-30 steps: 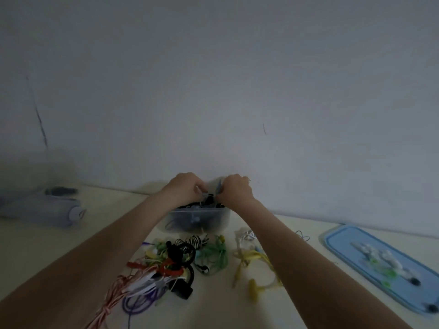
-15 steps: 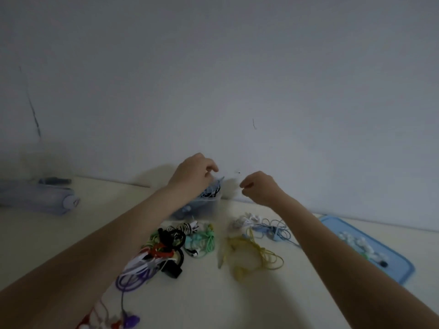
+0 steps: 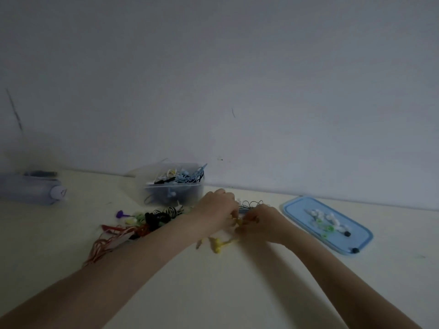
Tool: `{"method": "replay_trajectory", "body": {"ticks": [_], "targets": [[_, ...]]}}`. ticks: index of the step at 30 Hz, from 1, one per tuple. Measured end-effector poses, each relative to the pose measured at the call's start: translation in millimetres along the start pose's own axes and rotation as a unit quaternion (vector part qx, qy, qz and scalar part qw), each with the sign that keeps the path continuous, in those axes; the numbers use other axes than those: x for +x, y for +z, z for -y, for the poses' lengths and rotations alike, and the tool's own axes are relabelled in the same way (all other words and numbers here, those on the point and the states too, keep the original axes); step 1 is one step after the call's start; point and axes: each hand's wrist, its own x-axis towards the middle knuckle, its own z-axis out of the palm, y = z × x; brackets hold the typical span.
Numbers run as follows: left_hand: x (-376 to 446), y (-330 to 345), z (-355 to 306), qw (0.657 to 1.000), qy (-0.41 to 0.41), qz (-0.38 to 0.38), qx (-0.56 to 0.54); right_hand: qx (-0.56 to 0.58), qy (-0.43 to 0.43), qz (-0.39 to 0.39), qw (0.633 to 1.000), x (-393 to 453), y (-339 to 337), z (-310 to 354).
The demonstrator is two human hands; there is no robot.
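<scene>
Both hands have come away from the clear container [image 3: 175, 188] and dropped to the surface [image 3: 213, 293] in front of it, meeting over the yellow earphones [image 3: 218, 245]. On this evidence the work has passed from the box to the loose yellow set, probably to gather or coil it. Far left, a pale bottle [image 3: 33, 192] lies on its side, well apart from the work. Next, a tangle of coloured cables [image 3: 152, 218], red, black, green and purple, lies spread just beside the left forearm; drawing that arm back carelessly could drag strands along. The container stands behind, near the wall, open and holding more cables. Left hand [image 3: 213, 210]: fingers curled, pinching the yellow cord. The yellow earphones lie on the surface between and just below the two hands, one earbud trailing toward the viewer. Right hand [image 3: 261, 224]: fingers curled onto the same cord, the exact hold partly hidden. A thin dark coiled cable [image 3: 251, 204] sits just behind the hands and may snag. Far right, a blue lid [image 3: 297, 210] carries small white and green pieces, clear of the work.
</scene>
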Motion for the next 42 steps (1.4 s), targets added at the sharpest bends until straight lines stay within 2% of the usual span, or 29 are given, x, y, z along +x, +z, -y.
{"method": "replay_trajectory", "body": {"ticks": [2,3,5,7,8,10,13,15,17,21,24,27,31,33,35,37,40,42], "targets": [[-1.1,-13.7,1.6,0.992,-0.034,-0.023,-0.117,0.141,-0.004,0.008,0.990,-1.5,-1.7,2.9],[-1.9,-21.8,1.2,0.983,-0.044,-0.036,-0.175,0.250,-0.008,0.014,0.968,-3.5,-4.0,3.6],[-1.3,-38.2,-1.5,0.966,-0.041,-0.060,-0.248,0.435,-0.032,0.037,0.899,-8.7,-10.8,3.0],[2.2,-52.3,-7.2,0.947,-0.036,-0.082,-0.308,0.545,-0.049,0.088,0.832,-14.4,-19.8,0.9],[4.7,-57.5,-10.7,0.935,-0.037,-0.096,-0.339,0.575,-0.057,0.113,0.808,-16.8,-23.9,0.1],[11.4,-64.3,-17.6,0.910,-0.043,-0.118,-0.396,0.603,-0.065,0.135,0.783,-22.3,-31.5,-3.3],[21.0,-63.3,-27.5,0.887,-0.063,-0.121,-0.441,0.614,-0.055,0.118,0.778,-33.6,-37.8,-9.9],[25.9,-57.2,-33.7,0.891,-0.077,-0.128,-0.429,0.630,-0.029,0.099,0.770,-41.0,-41.0,-15.8],[28.7,-47.4,-40.4,0.903,-0.087,-0.132,-0.399,0.616,0.008,0.094,0.782,-48.2,-44.0,-23.7],[30.3,-23.9,-48.7,0.923,-0.103,-0.093,-0.359,0.489,0.067,0.073,0.867,-55.7,-47.8,-46.1],[29.6,-4.8,-53.2,0.931,-0.128,-0.037,-0.339,0.379,0.100,0.041,0.919,-61.2,-50.0,-61.0],[30.4,15.3,-58.7,0.949,-0.142,0.029,-0.279,0.266,0.139,0.041,0.953,-65.6,-45.9,-66.7],[32.7,26.8,-62.0,0.965,-0.129,0.050,-0.225,0.155,0.126,-0.009,0.980,-60.9,-40.5,-62.6],[32.1,23.1,-64.8,0.975,-0.116,0.009,-0.191,0.075,0.111,-0.039,0.990,-57.1,-41.4,-62.7],[29.9,16.2,-69.0,0.976,-0.077,-0.054,-0.197,0.052,0.102,-0.088,0.990,-53.2,-47.6,-67.2],[27.8,12.3,-71.5,0.971,-0.013,-0.075,-0.227,0.044,0.112,-0.146,0.982,-50.1,-58.0,-75.1],[24.6,15.5,-76.1,0.963,0.077,-0.018,-0.256,0.012,0.137,-0.206,0.969,-46.4,-71.4,-91.9],[26.1,20.1,-79.6,0.968,0.117,0.032,-0.222,-0.010,0.151,-0.233,0.961,-42.7,-73.9,-100.8]]}}
